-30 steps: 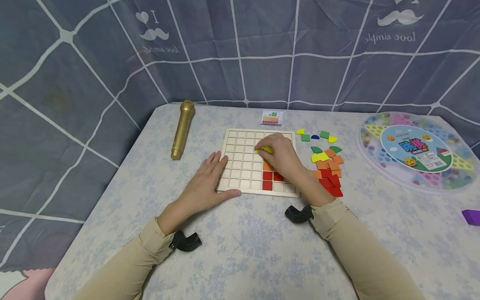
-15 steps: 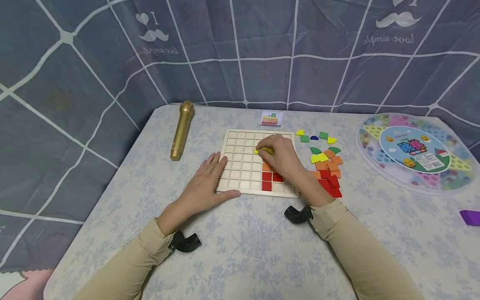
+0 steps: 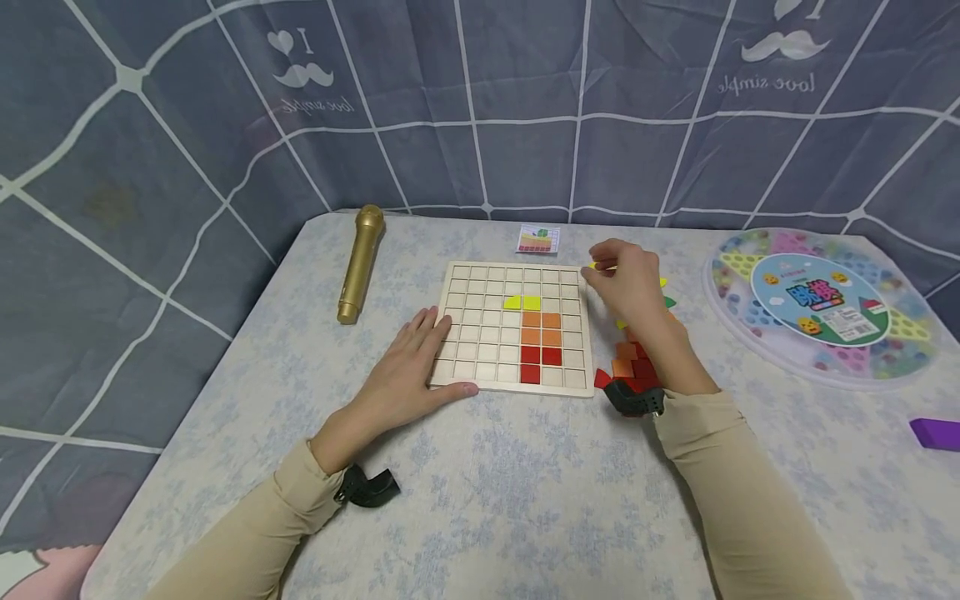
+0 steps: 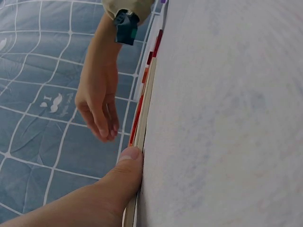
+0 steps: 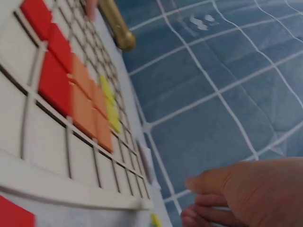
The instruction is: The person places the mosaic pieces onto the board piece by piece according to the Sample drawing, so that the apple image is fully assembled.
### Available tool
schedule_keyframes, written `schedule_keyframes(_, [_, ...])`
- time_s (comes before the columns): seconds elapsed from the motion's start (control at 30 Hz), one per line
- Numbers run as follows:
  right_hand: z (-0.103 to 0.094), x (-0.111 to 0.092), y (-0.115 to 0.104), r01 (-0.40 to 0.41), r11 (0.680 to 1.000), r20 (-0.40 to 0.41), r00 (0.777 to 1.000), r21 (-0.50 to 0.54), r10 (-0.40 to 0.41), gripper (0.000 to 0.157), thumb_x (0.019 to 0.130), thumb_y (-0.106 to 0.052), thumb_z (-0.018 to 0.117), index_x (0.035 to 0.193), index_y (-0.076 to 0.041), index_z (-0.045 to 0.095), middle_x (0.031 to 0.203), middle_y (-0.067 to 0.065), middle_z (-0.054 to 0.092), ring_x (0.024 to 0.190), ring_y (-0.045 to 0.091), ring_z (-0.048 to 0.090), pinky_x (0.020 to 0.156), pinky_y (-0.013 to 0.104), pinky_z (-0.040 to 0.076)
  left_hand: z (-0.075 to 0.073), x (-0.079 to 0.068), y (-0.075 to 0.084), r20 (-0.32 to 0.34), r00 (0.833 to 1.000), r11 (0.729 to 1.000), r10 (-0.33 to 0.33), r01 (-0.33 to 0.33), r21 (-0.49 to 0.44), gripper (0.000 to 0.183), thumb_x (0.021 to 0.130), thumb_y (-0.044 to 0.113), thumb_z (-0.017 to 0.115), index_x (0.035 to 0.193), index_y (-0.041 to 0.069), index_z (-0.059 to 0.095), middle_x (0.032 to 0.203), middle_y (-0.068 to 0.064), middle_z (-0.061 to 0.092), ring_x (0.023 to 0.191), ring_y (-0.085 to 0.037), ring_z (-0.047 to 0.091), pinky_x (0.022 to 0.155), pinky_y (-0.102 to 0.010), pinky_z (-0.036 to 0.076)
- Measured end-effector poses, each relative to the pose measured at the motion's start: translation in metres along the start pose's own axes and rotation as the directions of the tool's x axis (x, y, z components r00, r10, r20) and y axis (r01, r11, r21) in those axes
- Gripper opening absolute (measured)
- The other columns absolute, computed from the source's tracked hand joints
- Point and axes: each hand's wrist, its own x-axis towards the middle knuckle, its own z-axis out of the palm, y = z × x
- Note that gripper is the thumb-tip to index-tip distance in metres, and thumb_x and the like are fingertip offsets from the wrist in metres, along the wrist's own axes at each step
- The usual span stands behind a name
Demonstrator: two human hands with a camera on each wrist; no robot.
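Observation:
A wooden grid board (image 3: 480, 350) lies on the table with red tiles (image 3: 530, 356), orange tiles (image 3: 541, 328) and two yellow tiles (image 3: 532, 302) set in its cells. One yellow tile has a rounded corner. My left hand (image 3: 401, 367) rests on the board's left edge, fingers straight, its thumb (image 4: 125, 163) along the front edge in the left wrist view. Off the board's upper right corner, my right hand (image 3: 630, 283) hovers over the loose pieces, fingers loosely bent and nothing seen between them. It hides part of the heap of red and orange tiles (image 3: 636, 367).
Behind the board stands a small picture card (image 3: 537, 239) with a coloured grid. A gold microphone (image 3: 360, 265) lies at the left back. On the right are a round game box (image 3: 821, 308) and a purple block (image 3: 935, 433). A grey curtain (image 3: 525, 158) hangs behind the table.
My right hand has let go of the yellow tile, now lying in the grid, and has moved right off the board to the loose pieces. The left hand keeps its place.

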Motion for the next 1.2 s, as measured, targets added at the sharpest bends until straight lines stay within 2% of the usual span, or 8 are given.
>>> schedule_keyframes(0.13, [-0.015,-0.001,0.008,-0.074,0.995,-0.040,0.997,-0.061,0.072,0.042,0.101,-0.011,0.066,0.136,0.013,0.061,0.128,0.033,0.066,0.118,0.047,0.063,0.115,0.058,0.043,0.000,0.000,-0.001,0.010,1.000,1.000,-0.007,0.007,0.001,0.111,0.091,0.064,0.073,0.168,0.002,0.022,0.175,-0.023,0.012,0.164,-0.038,0.008,0.134,-0.054,0.012])
schedule_keyframes(0.3, [-0.025,-0.003,0.020,-0.160,0.971,-0.059,0.987,-0.178,0.152,0.051,0.101,-0.011,0.062,0.141,0.017,0.053,0.135,0.037,0.060,0.127,0.053,0.053,0.112,0.062,0.046,0.001,-0.001,-0.001,0.009,1.000,1.000,-0.006,0.006,-0.002,0.110,0.091,0.063,0.073,0.167,0.002,0.023,0.175,-0.023,0.013,0.164,-0.038,0.008,0.134,-0.054,0.012])
schedule_keyframes(0.47, [-0.027,-0.004,0.033,-0.206,0.943,-0.075,0.978,-0.262,0.192,0.049,0.097,-0.010,0.059,0.135,0.021,0.055,0.132,0.040,0.059,0.124,0.056,0.054,0.110,0.063,0.047,0.001,-0.001,-0.001,0.005,1.000,1.000,-0.002,0.002,0.004,0.109,0.092,0.063,0.073,0.167,0.002,0.023,0.175,-0.024,0.013,0.164,-0.039,0.008,0.134,-0.055,0.013])
schedule_keyframes(0.63, [-0.025,-0.004,0.041,-0.221,0.927,-0.083,0.975,-0.302,0.205,0.038,0.095,-0.003,0.055,0.123,0.020,0.064,0.122,0.039,0.063,0.117,0.055,0.056,0.106,0.063,0.050,0.001,0.000,-0.001,0.005,1.000,1.000,-0.001,0.001,0.005,0.109,0.092,0.063,0.073,0.168,0.002,0.022,0.175,-0.023,0.012,0.164,-0.038,0.008,0.134,-0.055,0.012])
schedule_keyframes(0.77, [-0.026,-0.003,0.047,-0.221,0.933,-0.105,0.974,-0.283,0.199,0.034,0.092,0.002,0.054,0.119,0.017,0.070,0.121,0.037,0.066,0.118,0.053,0.057,0.107,0.062,0.050,0.000,0.002,-0.001,0.004,1.000,1.000,0.002,-0.002,0.008,0.110,0.092,0.063,0.073,0.168,0.002,0.022,0.175,-0.023,0.012,0.164,-0.038,0.008,0.134,-0.055,0.012])
schedule_keyframes(0.87, [-0.028,-0.002,0.050,-0.248,0.941,-0.094,0.968,-0.230,0.232,0.035,0.092,0.001,0.056,0.121,0.015,0.069,0.123,0.035,0.066,0.121,0.052,0.055,0.107,0.062,0.050,0.000,0.002,0.000,0.005,1.000,1.000,0.001,-0.001,0.009,0.110,0.091,0.063,0.073,0.168,0.002,0.022,0.175,-0.023,0.013,0.164,-0.038,0.008,0.134,-0.055,0.012])
schedule_keyframes(1.0, [-0.031,-0.002,0.052,-0.316,0.939,-0.069,0.948,-0.136,0.310,0.036,0.092,-0.004,0.064,0.124,0.012,0.068,0.122,0.032,0.065,0.125,0.050,0.049,0.105,0.061,0.048,0.000,0.002,0.000,0.007,1.000,1.000,-0.002,0.002,0.008,0.110,0.091,0.063,0.073,0.168,0.002,0.022,0.175,-0.023,0.013,0.164,-0.037,0.008,0.134,-0.054,0.012])
schedule_keyframes(1.2, [-0.030,-0.004,0.050,-0.347,0.936,-0.093,0.935,-0.056,0.341,0.034,0.089,-0.005,0.071,0.121,0.008,0.071,0.118,0.028,0.065,0.128,0.045,0.044,0.102,0.056,0.042,0.001,0.002,-0.001,0.009,1.000,1.000,-0.003,0.003,0.005,0.111,0.091,0.063,0.073,0.168,0.002,0.021,0.175,-0.023,0.012,0.164,-0.038,0.007,0.134,-0.054,0.011])
